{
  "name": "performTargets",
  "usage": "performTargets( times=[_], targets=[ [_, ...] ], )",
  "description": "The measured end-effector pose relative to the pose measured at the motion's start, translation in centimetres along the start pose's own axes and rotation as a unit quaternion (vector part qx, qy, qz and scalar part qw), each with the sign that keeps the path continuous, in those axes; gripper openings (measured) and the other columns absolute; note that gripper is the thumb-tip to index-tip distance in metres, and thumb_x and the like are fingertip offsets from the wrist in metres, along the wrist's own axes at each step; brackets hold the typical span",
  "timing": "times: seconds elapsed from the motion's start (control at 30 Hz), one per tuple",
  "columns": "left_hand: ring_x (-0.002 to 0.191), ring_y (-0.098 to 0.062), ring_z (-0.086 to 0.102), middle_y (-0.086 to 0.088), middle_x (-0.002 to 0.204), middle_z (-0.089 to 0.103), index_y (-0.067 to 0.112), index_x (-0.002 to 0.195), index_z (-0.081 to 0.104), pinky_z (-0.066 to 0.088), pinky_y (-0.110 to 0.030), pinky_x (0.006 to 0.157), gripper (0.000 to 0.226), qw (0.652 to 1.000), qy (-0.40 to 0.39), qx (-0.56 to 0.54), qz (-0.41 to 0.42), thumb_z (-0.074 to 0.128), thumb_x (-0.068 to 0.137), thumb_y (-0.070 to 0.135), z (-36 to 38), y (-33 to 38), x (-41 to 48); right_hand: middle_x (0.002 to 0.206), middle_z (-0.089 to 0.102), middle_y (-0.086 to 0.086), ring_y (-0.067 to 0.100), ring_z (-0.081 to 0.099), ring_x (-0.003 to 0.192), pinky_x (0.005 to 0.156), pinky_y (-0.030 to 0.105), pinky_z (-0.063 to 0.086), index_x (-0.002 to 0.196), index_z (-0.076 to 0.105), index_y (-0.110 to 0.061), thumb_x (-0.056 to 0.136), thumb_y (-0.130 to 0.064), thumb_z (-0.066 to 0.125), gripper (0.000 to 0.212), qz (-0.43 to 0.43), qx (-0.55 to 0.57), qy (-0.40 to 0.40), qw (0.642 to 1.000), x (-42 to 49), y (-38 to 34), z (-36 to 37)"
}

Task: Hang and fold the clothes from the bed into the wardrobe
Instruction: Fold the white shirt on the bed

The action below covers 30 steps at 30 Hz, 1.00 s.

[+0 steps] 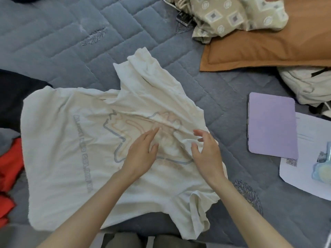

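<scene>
A cream T-shirt (71, 154) with a grey outline print and grey lettering lies spread on the grey quilted bed cover (62, 42), its hem to the left and its sleeves to the right, creased around the chest. My left hand (141, 154) rests flat on the print with straight fingers. Just to its right, my right hand (206, 154) hovers over the wrinkled cloth near the collar with fingers loosely curved, holding nothing.
A red garment (9, 167) and a black one (12, 97) lie at the left edge. A patterned beige garment (232, 13) sits on an orange pillow (268, 49) at the top right. At the right lie a lilac tablet case (272, 126), papers (304, 167) and a pale bag (308, 85).
</scene>
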State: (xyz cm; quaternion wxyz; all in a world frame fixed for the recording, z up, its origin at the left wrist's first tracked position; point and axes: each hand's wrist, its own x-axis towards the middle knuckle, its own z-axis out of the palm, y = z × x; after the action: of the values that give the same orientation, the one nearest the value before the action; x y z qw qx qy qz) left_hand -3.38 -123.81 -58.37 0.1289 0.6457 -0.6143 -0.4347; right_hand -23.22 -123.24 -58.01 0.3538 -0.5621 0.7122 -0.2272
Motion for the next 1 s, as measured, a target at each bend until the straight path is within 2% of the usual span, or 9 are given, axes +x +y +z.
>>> performTargets(
  times=[0.07,0.17,0.23,0.37,0.5,0.67,0.8,0.87,1.0],
  targets=[
    [0.14,-0.006,0.027,0.008,0.153,0.032,0.03,0.149,0.027,0.023,-0.026,0.115,0.05,0.999,0.035,-0.033,-0.021,0.042,0.101,0.024,-0.5,0.3,-2.4,0.117,0.052,-0.019,0.006,0.049,0.107,0.079,0.013,0.036,0.123,0.05,-0.028,0.095,-0.015,0.05,0.03,-0.026,0.011,-0.043,0.999,-1.2,-1.3,0.0],
    [0.133,0.002,0.03,0.011,0.152,0.032,0.028,0.149,0.028,0.025,-0.016,0.107,0.05,0.992,0.089,-0.065,-0.059,0.041,0.101,0.025,-0.5,0.2,-6.4,0.118,0.055,-0.013,0.011,0.051,0.108,0.091,0.026,0.043,0.124,0.052,-0.023,0.095,-0.013,0.05,0.03,-0.064,0.009,-0.1,0.993,-3.0,-2.8,-0.1],
    [0.129,0.006,0.03,0.012,0.151,0.033,0.029,0.149,0.029,0.022,-0.012,0.102,0.049,0.984,0.126,-0.087,-0.087,0.041,0.101,0.026,-0.2,-0.2,-9.2,0.118,0.055,-0.012,0.012,0.052,0.108,0.093,0.029,0.044,0.124,0.053,-0.021,0.095,-0.012,0.05,0.031,-0.085,-0.002,-0.134,0.987,-4.2,-3.4,-0.3],
    [0.136,-0.006,0.031,0.007,0.149,0.036,0.029,0.148,0.029,0.024,-0.017,0.103,0.05,0.965,0.177,-0.119,-0.156,0.043,0.1,0.023,0.7,-1.5,-14.3,0.119,0.057,-0.007,0.014,0.052,0.11,0.094,0.031,0.044,0.122,0.054,-0.018,0.094,-0.013,0.05,0.029,-0.114,-0.046,-0.215,0.969,-6.3,-3.9,-0.2],
    [0.138,-0.012,0.031,0.004,0.151,0.034,0.029,0.149,0.028,0.028,-0.024,0.104,0.054,0.959,0.157,-0.099,-0.214,0.045,0.098,0.019,2.1,-4.1,-18.6,0.118,0.055,-0.01,0.007,0.049,0.105,0.088,0.021,0.039,0.124,0.054,-0.02,0.094,-0.014,0.05,0.031,-0.109,-0.076,-0.275,0.952,-8.5,-3.0,1.2],
    [0.135,-0.02,0.034,-0.001,0.149,0.035,0.026,0.149,0.028,0.034,-0.038,0.109,0.059,0.966,0.105,-0.024,-0.236,0.048,0.095,0.014,4.2,-8.2,-21.3,0.124,0.055,-0.004,0.012,0.05,0.109,0.089,0.024,0.04,0.127,0.052,-0.019,0.095,-0.015,0.048,0.032,-0.088,-0.129,-0.315,0.936,-10.5,0.1,4.0],
    [0.13,-0.02,0.037,0.001,0.146,0.037,0.028,0.147,0.032,0.029,-0.034,0.106,0.056,0.971,0.099,0.032,-0.214,0.05,0.095,0.014,6.4,-11.7,-21.2,0.132,0.05,0.001,0.021,0.048,0.118,0.096,0.033,0.042,0.13,0.049,-0.018,0.094,-0.017,0.049,0.036,-0.095,-0.208,-0.344,0.91,-12.0,3.2,7.2],
    [0.134,-0.02,0.032,0.001,0.148,0.033,0.029,0.144,0.035,0.022,-0.036,0.109,0.057,0.971,0.087,0.11,-0.194,0.053,0.093,0.014,7.5,-13.4,-20.6,0.135,0.045,0.002,0.024,0.043,0.12,0.096,0.035,0.041,0.133,0.044,-0.019,0.093,-0.021,0.052,0.041,-0.106,-0.251,-0.36,0.892,-12.8,4.9,8.7],
    [0.13,-0.028,0.029,-0.008,0.147,0.027,0.021,0.136,0.042,0.017,-0.04,0.108,0.052,0.955,0.086,0.246,-0.145,0.058,0.087,0.015,8.6,-16.1,-18.5,0.134,0.039,0.003,0.025,0.043,0.114,0.083,0.033,0.043,0.136,0.036,-0.018,0.088,-0.021,0.058,0.053,-0.128,-0.329,-0.333,0.874,-14.0,7.3,10.6]
  ],
)
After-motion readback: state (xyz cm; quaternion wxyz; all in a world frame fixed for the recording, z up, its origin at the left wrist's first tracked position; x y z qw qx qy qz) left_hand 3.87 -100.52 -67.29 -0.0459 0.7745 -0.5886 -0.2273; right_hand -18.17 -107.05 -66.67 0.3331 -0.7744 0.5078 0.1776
